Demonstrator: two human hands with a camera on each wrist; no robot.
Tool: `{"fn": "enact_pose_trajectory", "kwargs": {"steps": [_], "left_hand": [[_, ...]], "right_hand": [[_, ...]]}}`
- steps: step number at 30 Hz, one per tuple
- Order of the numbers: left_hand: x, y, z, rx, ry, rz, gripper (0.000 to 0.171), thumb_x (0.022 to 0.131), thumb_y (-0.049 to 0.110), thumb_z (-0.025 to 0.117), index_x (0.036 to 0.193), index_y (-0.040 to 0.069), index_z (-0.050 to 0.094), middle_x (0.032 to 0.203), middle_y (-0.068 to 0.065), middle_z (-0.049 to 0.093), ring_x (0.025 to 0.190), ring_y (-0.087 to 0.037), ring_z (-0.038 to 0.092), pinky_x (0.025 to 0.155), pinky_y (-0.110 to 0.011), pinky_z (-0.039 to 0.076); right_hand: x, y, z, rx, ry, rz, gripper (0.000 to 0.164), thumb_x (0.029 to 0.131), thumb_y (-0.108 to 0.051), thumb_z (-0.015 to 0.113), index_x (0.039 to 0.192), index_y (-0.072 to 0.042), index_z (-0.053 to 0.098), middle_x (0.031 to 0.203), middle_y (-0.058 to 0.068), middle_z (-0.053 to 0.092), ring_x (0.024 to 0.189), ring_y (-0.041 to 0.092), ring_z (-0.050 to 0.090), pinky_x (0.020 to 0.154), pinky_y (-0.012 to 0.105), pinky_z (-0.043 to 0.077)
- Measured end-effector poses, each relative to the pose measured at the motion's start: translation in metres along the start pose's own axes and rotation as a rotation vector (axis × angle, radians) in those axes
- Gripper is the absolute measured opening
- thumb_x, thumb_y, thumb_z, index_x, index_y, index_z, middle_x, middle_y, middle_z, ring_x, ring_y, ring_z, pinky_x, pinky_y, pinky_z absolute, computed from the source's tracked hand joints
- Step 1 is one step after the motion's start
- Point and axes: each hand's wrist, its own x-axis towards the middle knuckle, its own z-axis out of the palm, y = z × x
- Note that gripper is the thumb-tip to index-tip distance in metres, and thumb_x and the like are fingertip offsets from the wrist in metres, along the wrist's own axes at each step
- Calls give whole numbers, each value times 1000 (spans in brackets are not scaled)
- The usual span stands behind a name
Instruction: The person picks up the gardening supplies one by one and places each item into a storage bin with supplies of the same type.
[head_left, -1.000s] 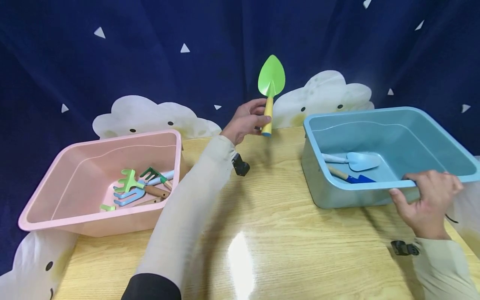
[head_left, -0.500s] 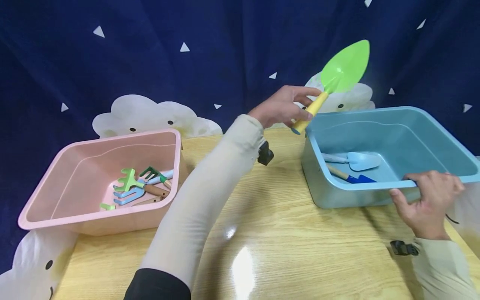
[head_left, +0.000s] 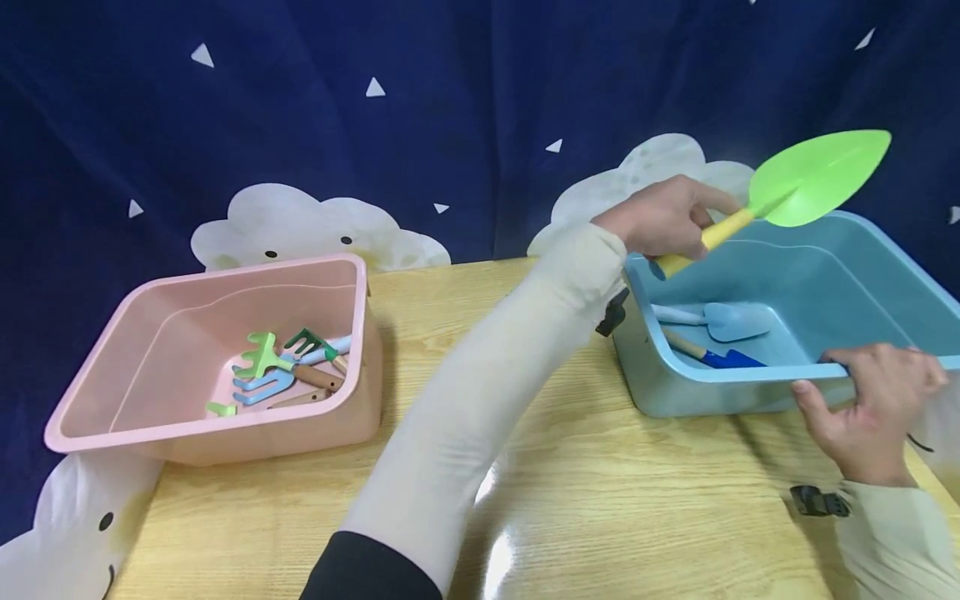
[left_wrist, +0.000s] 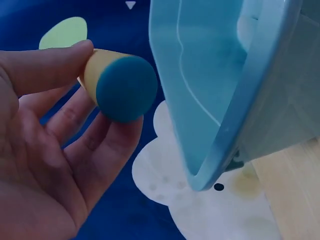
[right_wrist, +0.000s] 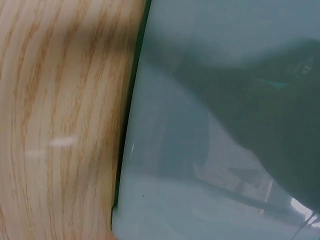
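My left hand (head_left: pixel 667 218) holds a green garden trowel (head_left: pixel 821 177) by its yellow handle, above the back left rim of the blue bin (head_left: pixel 720 398). Its blade points right and slightly up. In the left wrist view, thumb and fingers pinch the handle near its blue end cap (left_wrist: pixel 127 89). My right hand (head_left: pixel 873 408) grips the bin's front rim, fingers over the edge and thumb outside. Inside the bin lie a light blue trowel (head_left: pixel 738 322) and a dark blue trowel (head_left: pixel 731 359) with a wooden handle. The right wrist view shows the bin's outer wall (right_wrist: pixel 160 205).
At the left a pink bin (head_left: pixel 210 437) holds several small garden tools, among them a light green rake (head_left: pixel 262 354), a dark green rake (head_left: pixel 303 342) and a light blue fork (head_left: pixel 266 387). Both bins stand on a wooden table (head_left: pixel 600 500) before a dark blue curtain (head_left: pixel 450 100).
My left hand has carried the green trowel rightwards to over the blue bin, and its blade has tipped from upright to pointing right. My right hand has stayed on the rim.
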Motion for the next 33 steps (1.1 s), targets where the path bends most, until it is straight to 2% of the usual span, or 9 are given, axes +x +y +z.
{"fn": "enact_pose_trajectory", "kwargs": {"steps": [7,12,21,25,30,33], "left_hand": [[12,3,16,88,8,-16,58,89,3,61,138,33,57,126,9,63,101,-7,61,75,-20,50],[18,4,26,143,40,-47,58,90,6,61,138,37,56,125,12,62,99,-5,59,73,-20,49],[22,5,39,366,81,-87,48,95,19,54,133,49,56,118,20,61,98,-2,54,78,-20,43],[22,6,43,380,77,-96,47,96,21,53,132,51,56,113,19,61,94,-3,54,77,-19,43],[22,5,44,406,73,-70,44,97,18,51,127,49,59,97,14,59,86,-6,53,73,-19,42],[22,2,44,419,86,-61,43,96,16,51,124,48,61,94,14,59,85,-6,53,72,-19,43]], "right_hand": [[-5,4,-12,-22,-24,2,93,83,-77,52,79,16,56,71,36,45,76,55,33,110,36,13],[-5,6,-16,-23,-4,6,92,82,-76,54,77,15,58,69,35,46,75,56,35,110,37,17],[-6,0,-16,-42,-3,7,93,83,-77,52,79,16,57,70,36,44,76,56,33,110,41,15],[-5,-1,-14,-29,2,-1,91,83,-76,52,78,15,57,70,36,44,76,55,33,109,41,14],[-5,-3,-11,-19,1,0,91,83,-76,53,78,15,57,69,35,45,76,55,33,109,39,14],[-6,-3,-10,-26,-9,3,92,82,-77,52,78,15,58,69,34,45,76,56,34,108,38,13]]}}
